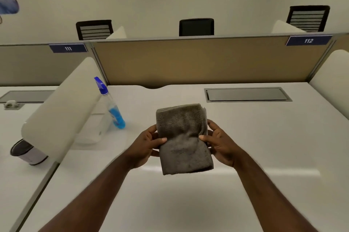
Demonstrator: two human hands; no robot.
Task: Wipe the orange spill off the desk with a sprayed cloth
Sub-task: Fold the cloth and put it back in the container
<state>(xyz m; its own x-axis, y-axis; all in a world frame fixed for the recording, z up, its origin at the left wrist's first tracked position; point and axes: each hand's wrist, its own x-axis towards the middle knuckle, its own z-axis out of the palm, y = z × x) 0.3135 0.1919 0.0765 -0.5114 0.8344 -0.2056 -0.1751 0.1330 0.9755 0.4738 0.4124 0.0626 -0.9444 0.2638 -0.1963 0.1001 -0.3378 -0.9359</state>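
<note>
A folded grey cloth [184, 138] was held up above the middle of the white desk [264, 137], pinched at its waist from both sides. The left hand [146, 145] gripped its left edge, thumb laid across the front and fingers [154, 153] curled behind; the right hand [220, 142] gripped the right edge in the same way, thumb on the front face. The cloth stood roughly upright, its folded top edge away from the person and its lower end hanging free above the desk surface.

No orange mark could be made out on the visible desk surface; the part behind the cloth and hands was hidden.

To the left of the cloth, well apart from the hands, a clear spray bottle [112, 106] with a blue trigger head and blue liquid in its lower part stood on the desk, close against a rounded white side divider [62, 107]. At the near end of that divider, on the neighbouring desk, sat a dark-topped cylindrical container [26, 152]. A grey recessed cable flap [247, 94] lay flush in the desk behind and right of the cloth. A tan partition panel [198, 61] closed off the far edge, carrying blue number plates reading 111 [68, 48] and 112 [308, 40]. Beyond it rose three black chair backs [196, 26] before a wall with lettering.
</note>
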